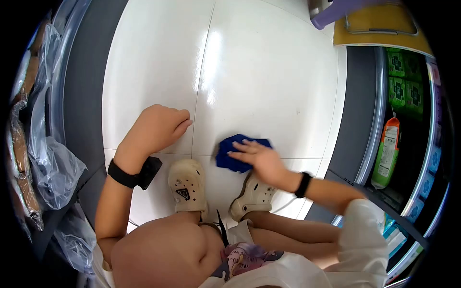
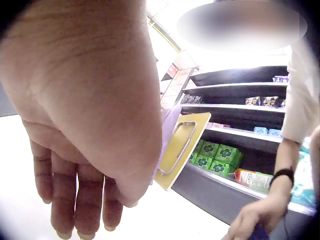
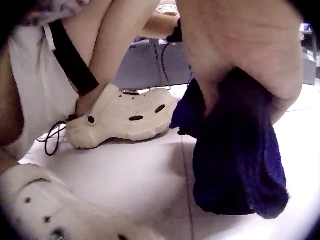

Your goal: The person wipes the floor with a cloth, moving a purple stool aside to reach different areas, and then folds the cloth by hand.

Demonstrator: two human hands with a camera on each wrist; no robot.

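A dark blue cloth point(image 1: 233, 156) lies bunched under my right hand point(image 1: 261, 162), just in front of the right shoe. From the right wrist view, the hand point(image 3: 240, 45) grips the cloth point(image 3: 235, 155) with the thumb on one side and folds hanging below the palm. My left hand point(image 1: 161, 126) hovers over the white floor left of the cloth and holds nothing. Its fingers hang loose in the left wrist view, where the hand point(image 2: 85, 115) fills much of the picture.
Cream clogs point(image 1: 187, 185) stand on the glossy tiled floor point(image 1: 158, 57). Shelving with green packs point(image 1: 397, 91) and an orange-green packet point(image 1: 387, 153) runs along the right. Plastic-wrapped goods point(image 1: 48, 163) line the left shelf. A yellow board point(image 1: 379, 31) stands at the upper right.
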